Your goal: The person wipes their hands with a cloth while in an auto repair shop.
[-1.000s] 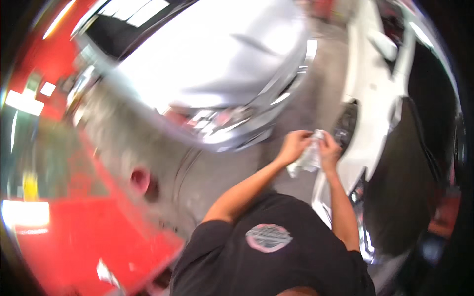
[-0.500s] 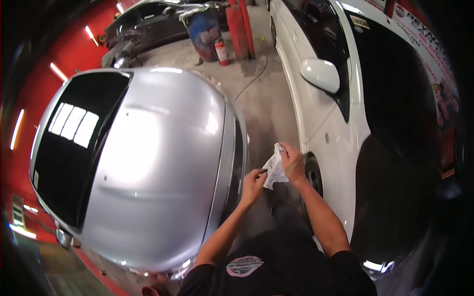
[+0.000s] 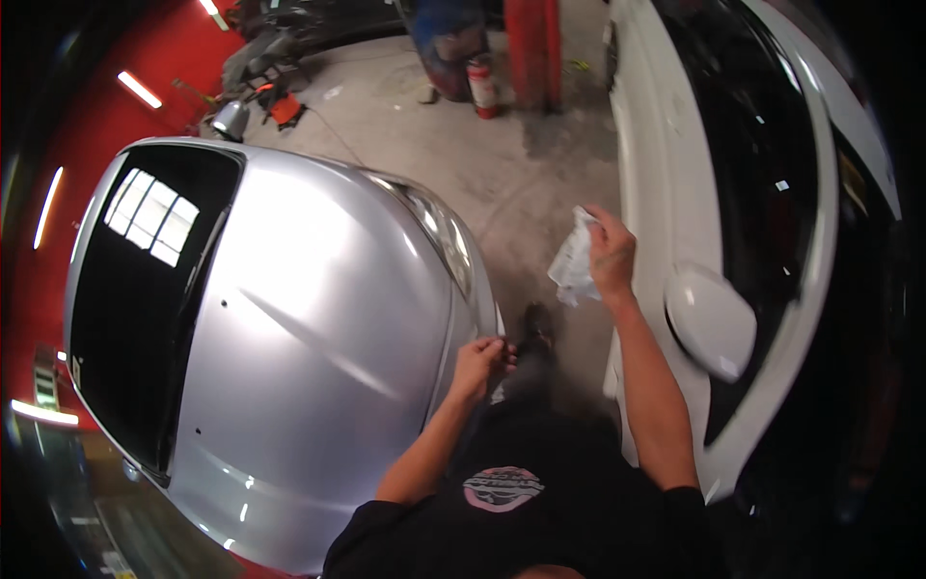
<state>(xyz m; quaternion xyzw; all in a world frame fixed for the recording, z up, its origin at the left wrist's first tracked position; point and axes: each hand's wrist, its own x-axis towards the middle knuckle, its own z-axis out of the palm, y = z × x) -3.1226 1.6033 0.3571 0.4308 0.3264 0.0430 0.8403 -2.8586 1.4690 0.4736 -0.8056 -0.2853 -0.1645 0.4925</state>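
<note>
My right hand (image 3: 612, 256) is closed on a crumpled thin white sheet (image 3: 573, 261). It hangs from my fingers, and I cannot tell whether it is paper or plastic. My left hand (image 3: 480, 369) is closed, lower and nearer to me, with its fingertips pinched together. Anything in that pinch is too small or hidden to make out. The left hand is close to the front edge of a silver car (image 3: 318, 318). A white car (image 3: 666, 145) stands to the right, with its side mirror (image 3: 711, 323) beside my right forearm.
A gap of concrete floor (image 3: 521, 183) runs between the cars, with my dark shoe (image 3: 538, 323) in it. Farther off stand a fire extinguisher (image 3: 482, 89), a red post (image 3: 532, 53) and a blue drum (image 3: 439, 48). An orange object (image 3: 285, 109) lies beyond the silver car.
My hands have moved apart; the left has let go of the white sheet, which stays in the right. The view has moved forward between the cars, bringing the white car's mirror nearer.
</note>
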